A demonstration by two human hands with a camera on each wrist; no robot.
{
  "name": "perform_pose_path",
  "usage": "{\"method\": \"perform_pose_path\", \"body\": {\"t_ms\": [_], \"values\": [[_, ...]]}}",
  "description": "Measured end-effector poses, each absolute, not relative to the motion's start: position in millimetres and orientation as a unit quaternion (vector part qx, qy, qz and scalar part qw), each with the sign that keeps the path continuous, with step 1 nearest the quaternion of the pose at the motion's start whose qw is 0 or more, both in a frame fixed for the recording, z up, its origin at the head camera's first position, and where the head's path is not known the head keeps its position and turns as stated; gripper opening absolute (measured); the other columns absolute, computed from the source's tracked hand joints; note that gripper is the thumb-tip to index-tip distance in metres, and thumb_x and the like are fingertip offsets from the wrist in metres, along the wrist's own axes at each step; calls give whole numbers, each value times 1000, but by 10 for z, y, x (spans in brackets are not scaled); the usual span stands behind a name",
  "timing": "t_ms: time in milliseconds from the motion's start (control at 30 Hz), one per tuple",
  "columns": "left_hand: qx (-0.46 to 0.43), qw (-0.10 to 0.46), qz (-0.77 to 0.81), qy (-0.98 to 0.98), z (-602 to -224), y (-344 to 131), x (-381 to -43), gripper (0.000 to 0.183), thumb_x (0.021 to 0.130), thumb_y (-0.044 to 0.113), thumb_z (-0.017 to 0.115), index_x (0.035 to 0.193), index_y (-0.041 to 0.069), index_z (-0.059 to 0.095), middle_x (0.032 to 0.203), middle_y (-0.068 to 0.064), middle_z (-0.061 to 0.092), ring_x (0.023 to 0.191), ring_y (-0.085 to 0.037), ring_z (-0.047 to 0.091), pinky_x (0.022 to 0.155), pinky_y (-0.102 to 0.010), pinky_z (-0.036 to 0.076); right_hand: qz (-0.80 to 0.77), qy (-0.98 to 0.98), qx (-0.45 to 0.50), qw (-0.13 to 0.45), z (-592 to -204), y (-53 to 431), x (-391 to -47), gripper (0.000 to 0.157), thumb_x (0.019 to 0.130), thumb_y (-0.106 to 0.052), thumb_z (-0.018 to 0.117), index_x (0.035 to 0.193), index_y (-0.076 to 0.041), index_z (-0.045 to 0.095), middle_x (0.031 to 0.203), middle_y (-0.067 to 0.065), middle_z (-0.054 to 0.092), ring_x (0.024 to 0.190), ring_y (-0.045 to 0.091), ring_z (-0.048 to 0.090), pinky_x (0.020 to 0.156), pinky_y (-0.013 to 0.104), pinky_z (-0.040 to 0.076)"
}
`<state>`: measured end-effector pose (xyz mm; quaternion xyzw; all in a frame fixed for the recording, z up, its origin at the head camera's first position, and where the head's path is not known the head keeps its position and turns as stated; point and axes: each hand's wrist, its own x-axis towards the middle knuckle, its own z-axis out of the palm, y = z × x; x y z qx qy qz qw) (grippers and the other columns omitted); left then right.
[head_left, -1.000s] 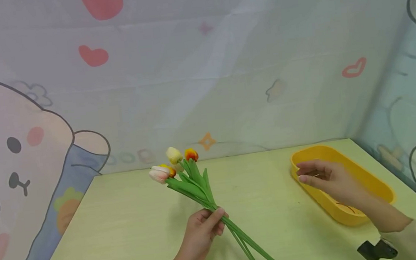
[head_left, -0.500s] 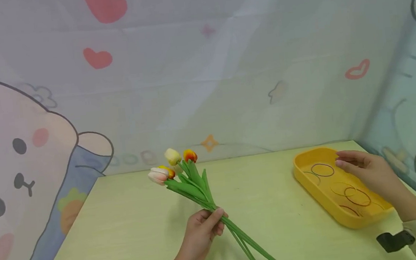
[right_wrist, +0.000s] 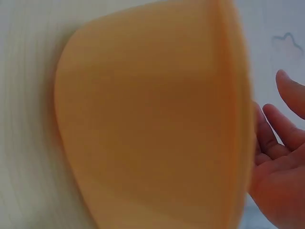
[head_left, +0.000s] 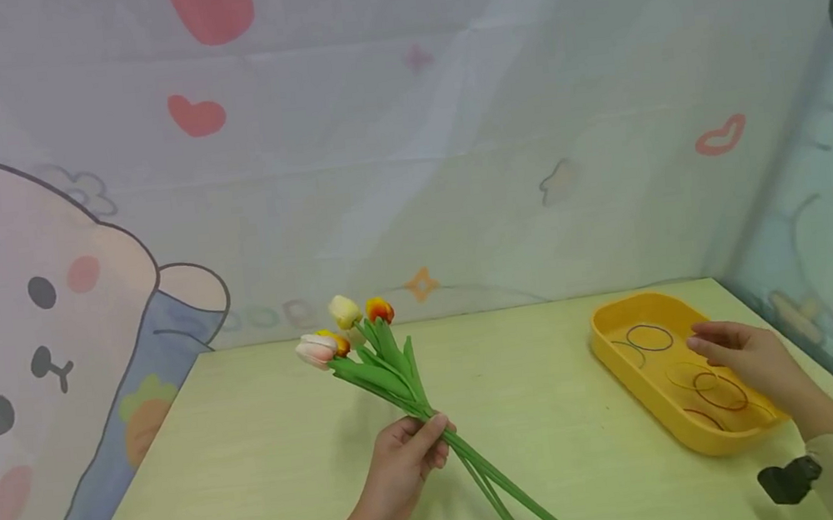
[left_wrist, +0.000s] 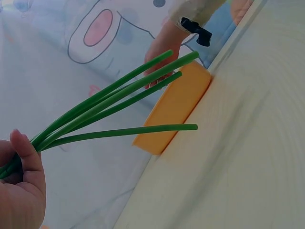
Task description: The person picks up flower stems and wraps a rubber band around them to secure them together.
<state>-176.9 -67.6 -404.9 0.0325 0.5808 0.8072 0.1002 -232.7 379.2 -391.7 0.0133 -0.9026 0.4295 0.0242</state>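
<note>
My left hand grips the crossed green stems of several tulips. Their white-pink, cream and orange-yellow heads point up and left in the head view. In the left wrist view the lower stem ends fan out beyond that hand. Over the right side of a yellow tray is my right hand, its fingers loosely bent and nothing visible between them. Thin coloured rings like rubber bands lie in the tray, among them a blue one and a red one. The right wrist view shows mostly the tray's outer wall.
The pale table runs back to a printed cloth with hearts and a cartoon bear. A second cloth hangs beside the table's right edge. A dark device sits at my right wrist.
My right hand has moved right from the tray's left rim, then slightly lower over its right side, uncovering the rings. The left hand and tulips have stayed nearly still.
</note>
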Motion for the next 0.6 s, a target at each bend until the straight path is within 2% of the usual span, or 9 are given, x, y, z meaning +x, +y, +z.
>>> {"method": "perform_pose_path", "body": {"t_ms": [100, 167, 300, 400, 500, 600], "values": [[31, 100, 809, 579, -4052, -678, -1771, 15, 94, 13, 63, 82, 6, 67, 68, 4, 61, 58, -4, 52, 58, -16, 46, 417, -909, 16, 10, -3988, 3810, -2362, 65, 99, -37, 55, 135, 15, 41, 120, 20, 62, 80, -12, 56, 73, 18, 54], [32, 100, 809, 578, -4055, -680, -1773, 15, 94, 14, 63, 82, 6, 67, 67, 4, 60, 58, -4, 52, 58, -16, 46, 411, -912, 15, -3, -4025, 3822, -2388, 65, 99, -37, 54, 136, 15, 40, 126, 31, 55, 81, -7, 58, 73, 22, 55], [34, 101, 807, 581, -4057, -687, -1772, 16, 95, 15, 63, 83, 5, 67, 66, 4, 59, 59, -5, 52, 59, -16, 46, 398, -917, 20, -24, -4083, 3856, -2450, 64, 99, -36, 54, 135, 15, 41, 126, 32, 55, 91, 12, 64, 75, 27, 56], [35, 101, 806, 582, -4057, -691, -1773, 16, 95, 16, 63, 83, 5, 67, 66, 4, 59, 59, -5, 52, 59, -17, 46, 389, -920, 23, -40, -4116, 3876, -2497, 64, 99, -36, 54, 134, 16, 41, 124, 31, 57, 98, 27, 64, 77, 30, 56], [35, 101, 806, 582, -4062, -694, -1775, 16, 95, 15, 63, 83, 5, 67, 66, 4, 59, 59, -5, 52, 59, -17, 46, 395, -916, 20, -60, -4140, 3897, -2543, 64, 99, -34, 56, 133, 18, 41, 121, 30, 58, 98, 29, 63, 78, 30, 56], [36, 100, 805, 583, -4069, -699, -1777, 16, 95, 15, 63, 83, 5, 67, 65, 4, 59, 59, -5, 52, 58, -16, 46, 397, -914, 11, -79, -4161, 3930, -2590, 64, 97, -33, 59, 131, 19, 42, 118, 27, 61, 92, 22, 62, 75, 27, 54]]}}
